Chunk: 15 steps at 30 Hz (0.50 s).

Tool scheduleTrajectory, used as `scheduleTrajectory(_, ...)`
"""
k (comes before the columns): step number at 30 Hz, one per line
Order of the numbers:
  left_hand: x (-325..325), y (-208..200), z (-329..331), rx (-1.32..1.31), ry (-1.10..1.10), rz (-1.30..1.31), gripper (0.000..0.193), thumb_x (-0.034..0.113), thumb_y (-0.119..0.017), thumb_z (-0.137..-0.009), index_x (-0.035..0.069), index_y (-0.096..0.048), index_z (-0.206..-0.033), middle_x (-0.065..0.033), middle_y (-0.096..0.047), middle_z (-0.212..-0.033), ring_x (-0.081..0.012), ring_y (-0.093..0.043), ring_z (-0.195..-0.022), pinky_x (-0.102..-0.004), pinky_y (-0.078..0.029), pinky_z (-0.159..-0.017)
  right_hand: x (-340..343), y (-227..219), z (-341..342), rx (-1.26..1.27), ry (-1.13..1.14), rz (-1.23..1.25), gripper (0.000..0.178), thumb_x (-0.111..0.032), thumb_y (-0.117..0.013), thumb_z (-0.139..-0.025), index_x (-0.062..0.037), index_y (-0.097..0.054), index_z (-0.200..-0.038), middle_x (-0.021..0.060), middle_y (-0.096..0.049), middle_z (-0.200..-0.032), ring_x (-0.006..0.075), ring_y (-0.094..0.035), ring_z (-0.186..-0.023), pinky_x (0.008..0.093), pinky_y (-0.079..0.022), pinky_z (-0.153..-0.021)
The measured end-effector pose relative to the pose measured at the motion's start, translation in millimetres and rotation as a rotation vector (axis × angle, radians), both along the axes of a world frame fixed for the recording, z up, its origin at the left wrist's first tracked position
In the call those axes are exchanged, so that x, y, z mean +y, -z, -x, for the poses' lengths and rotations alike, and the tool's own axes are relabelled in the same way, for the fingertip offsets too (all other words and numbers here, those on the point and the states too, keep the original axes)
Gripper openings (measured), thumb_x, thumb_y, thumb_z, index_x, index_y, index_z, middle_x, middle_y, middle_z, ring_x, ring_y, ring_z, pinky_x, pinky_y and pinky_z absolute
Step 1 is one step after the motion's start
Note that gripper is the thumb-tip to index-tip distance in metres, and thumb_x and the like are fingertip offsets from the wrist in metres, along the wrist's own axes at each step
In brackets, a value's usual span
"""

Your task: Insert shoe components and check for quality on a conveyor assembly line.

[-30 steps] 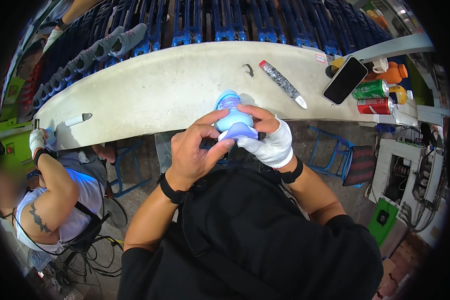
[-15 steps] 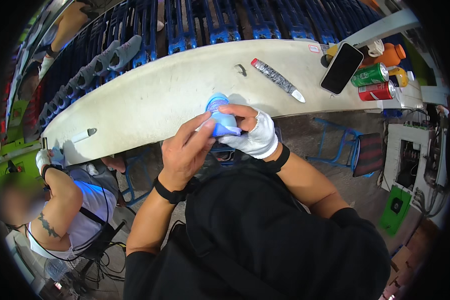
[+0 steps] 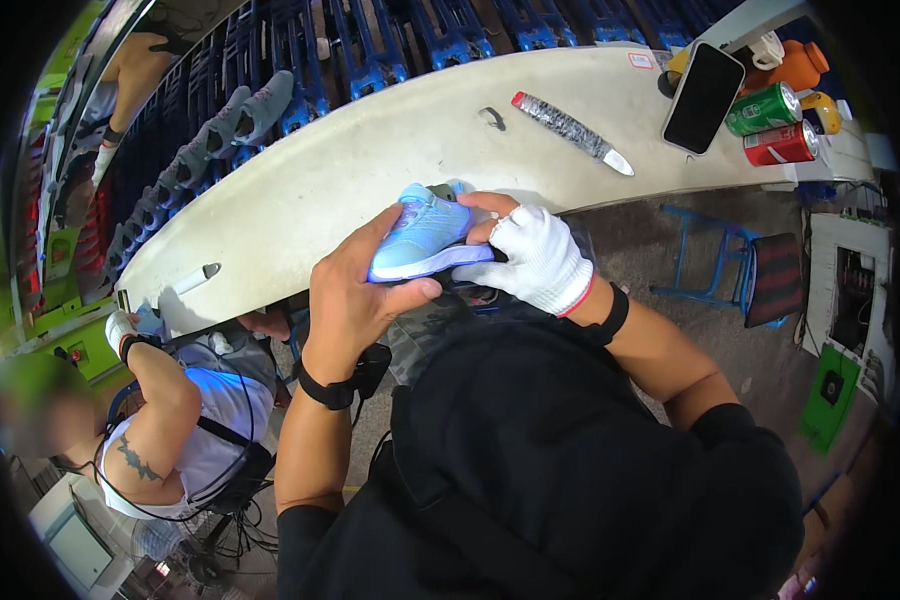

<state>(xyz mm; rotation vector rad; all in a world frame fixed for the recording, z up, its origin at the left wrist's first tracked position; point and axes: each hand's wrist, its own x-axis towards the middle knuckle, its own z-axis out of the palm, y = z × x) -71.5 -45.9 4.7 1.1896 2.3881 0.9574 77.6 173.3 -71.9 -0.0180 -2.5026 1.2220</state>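
Over the worktable's (image 3: 370, 140) near edge, one light-blue sneaker (image 3: 410, 240) is gripped by the left hand (image 3: 348, 288) and gloved right hand (image 3: 545, 258); far right, two drink cans (image 3: 763, 109) and one unreadably small label (image 3: 640, 61) are seen.

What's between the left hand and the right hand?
A light-blue shoe, toe toward the bare left hand, heel toward the white-gloved right hand; both hands touch it. Shows in the head view.

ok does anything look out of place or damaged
Only a small dark curled piece, lying loose on the pale table left of the red-ended stick; it looks stray, though I can't tell what it is. Nothing looks spilled, and the held blue shoe shows no visible damage.
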Motion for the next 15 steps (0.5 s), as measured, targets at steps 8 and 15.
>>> scheduleTrajectory(8,-3.4,1.0,-23.2,0.049,-0.066,0.003,0.082,0.041,-0.097,-0.080,-0.002,-0.069,-0.144,-0.0255,-0.078,-0.128,-0.0410,-0.078,-0.114,-0.0440,-0.062,-0.098,-7.7,-12.0,6.2,-0.120,0.109,-0.023,0.047,-0.027,-0.095,-0.079,-0.0094,-0.075,-0.117,0.0040,-0.075,-0.108,0.0297,-0.074,-0.093,0.0434,-0.059,-0.082)
scheduleTrajectory(15,20.8,-12.4,-23.5,0.147,0.064,-0.053,0.076,0.020,-0.098,-0.077,0.003,-0.064,-0.143,-0.0225,-0.074,-0.134,-0.0432,-0.077,-0.111,-0.0454,-0.063,-0.093,13.6,-3.2,-3.0,-0.027,0.099,-0.146,0.071,-0.033,-0.098,-0.074,-0.0089,-0.064,-0.131,0.0100,-0.072,-0.137,0.0339,-0.072,-0.114,0.0440,-0.056,-0.095)
